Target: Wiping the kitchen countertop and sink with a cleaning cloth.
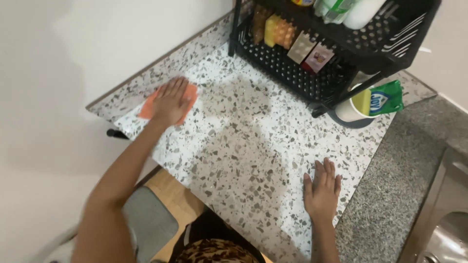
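Left hand (170, 101): flat, palm down, fingers spread, pressing an orange cloth (146, 108) onto the speckled terrazzo bench (243, 146); grip released rather than clenched, nothing pinched, cloth pinned under the palm. Cloth: far left corner of the bench, close to the white wall (97, 39), directly beneath the left hand, edges showing on both sides of the palm, long axis running roughly left to right along the wall edge. Right hand (321, 187): empty, fingers extended, resting flat on the near right part of the bench, well apart from the cloth; left hand by far the nearer. Black wire rack (292, 73): back right of the bench, holding yellow and orange sponges (278, 30) and small packets. White cup with green pouch (370, 102): just beside the rack's foot. Grey granite surface (390, 195): adjoining the bench on the right.
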